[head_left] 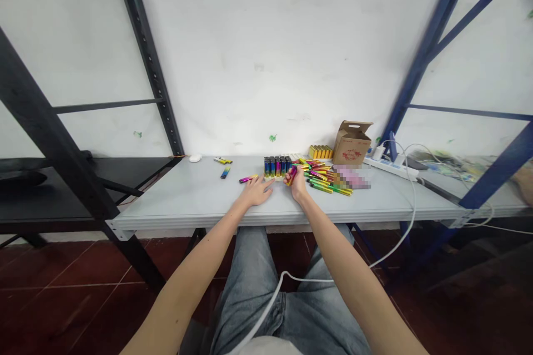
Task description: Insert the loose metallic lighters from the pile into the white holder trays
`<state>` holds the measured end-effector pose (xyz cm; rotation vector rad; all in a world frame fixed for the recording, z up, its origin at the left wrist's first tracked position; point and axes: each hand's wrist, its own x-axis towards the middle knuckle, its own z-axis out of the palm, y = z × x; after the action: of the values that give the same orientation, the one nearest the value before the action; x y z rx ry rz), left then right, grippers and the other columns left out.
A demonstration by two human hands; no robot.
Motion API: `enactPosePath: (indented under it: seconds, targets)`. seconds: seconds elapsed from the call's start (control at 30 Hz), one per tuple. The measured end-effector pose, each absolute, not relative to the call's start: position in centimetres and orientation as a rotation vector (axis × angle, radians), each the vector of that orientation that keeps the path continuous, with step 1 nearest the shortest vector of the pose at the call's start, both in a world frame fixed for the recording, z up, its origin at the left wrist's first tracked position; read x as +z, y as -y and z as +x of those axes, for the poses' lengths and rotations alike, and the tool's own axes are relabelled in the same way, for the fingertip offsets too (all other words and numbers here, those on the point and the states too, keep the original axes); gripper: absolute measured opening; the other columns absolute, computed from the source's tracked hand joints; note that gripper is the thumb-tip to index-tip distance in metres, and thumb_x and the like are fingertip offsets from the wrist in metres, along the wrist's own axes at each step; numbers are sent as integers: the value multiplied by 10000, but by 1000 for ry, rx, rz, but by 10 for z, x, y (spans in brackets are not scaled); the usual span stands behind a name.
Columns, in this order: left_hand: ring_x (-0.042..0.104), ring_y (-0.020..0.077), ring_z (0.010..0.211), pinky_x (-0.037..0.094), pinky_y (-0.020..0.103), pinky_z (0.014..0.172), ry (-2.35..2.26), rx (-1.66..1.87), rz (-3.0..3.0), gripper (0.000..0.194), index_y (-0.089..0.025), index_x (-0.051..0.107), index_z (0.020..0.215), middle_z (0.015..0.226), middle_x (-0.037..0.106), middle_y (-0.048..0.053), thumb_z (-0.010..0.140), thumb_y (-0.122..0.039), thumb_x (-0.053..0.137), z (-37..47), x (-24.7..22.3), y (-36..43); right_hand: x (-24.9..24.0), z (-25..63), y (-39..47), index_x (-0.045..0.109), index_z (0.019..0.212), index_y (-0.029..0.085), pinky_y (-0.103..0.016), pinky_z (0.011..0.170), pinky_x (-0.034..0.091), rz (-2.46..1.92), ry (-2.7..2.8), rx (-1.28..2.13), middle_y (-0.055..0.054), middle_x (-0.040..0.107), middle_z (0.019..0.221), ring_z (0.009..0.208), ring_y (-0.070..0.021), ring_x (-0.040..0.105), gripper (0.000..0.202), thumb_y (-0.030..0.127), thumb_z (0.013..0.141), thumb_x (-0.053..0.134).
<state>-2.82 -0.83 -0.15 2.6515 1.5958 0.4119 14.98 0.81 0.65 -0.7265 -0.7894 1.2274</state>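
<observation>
At centre frame, I have my right grip [297, 184] closed around a purple-and-gold lighter [292, 175], its long axis tilted, just right of the block of upright lighters [277, 166] on the bench [195, 197]; my left hand [255, 192], spread and seemingly empty, lies before the block's left end, contact unclear.

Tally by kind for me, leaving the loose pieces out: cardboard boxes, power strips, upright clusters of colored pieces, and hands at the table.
Cardboard box: 1
Power strip: 1
Upright clusters: 2, multicolored cluster and yellow cluster
Hands: 2, left hand and right hand
Total: 6
</observation>
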Motion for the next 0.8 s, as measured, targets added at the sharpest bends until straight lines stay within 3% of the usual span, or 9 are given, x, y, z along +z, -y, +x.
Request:
enactPosePath:
  seconds: [0.27, 0.57, 0.8]
  targets:
    - [263, 342, 1444, 223, 536, 1143, -1575, 421, 2657, 528, -377, 370, 1482, 1581, 306, 52, 975, -517, 324, -29, -3, 8, 18, 157, 9, 414, 740, 241, -270, 474, 476, -714, 789, 1370, 40, 406, 564, 473, -125, 437, 356, 561, 887, 360]
    - [284, 358, 1430, 245, 530, 1133, -1583, 410, 2650, 526, -373, 376, 1482, 1577, 312, 62, 973, -500, 328, -29, -1, 9, 22, 156, 15, 373, 700, 237, -202, 375, 231, -720, 833, 1490, 56, 315, 536, 421, -109, 324, 305, 492, 851, 301]
    - [290, 342, 1432, 225, 518, 1151, -1574, 419, 2642, 491, -362, 473, 1425, 1575, 317, 43, 974, -490, 330, -29, 0, 10, 21, 156, 17, 351, 693, 239, -195, 381, 190, -721, 898, 1463, 63, 294, 539, 433, -104, 283, 329, 535, 834, 323]
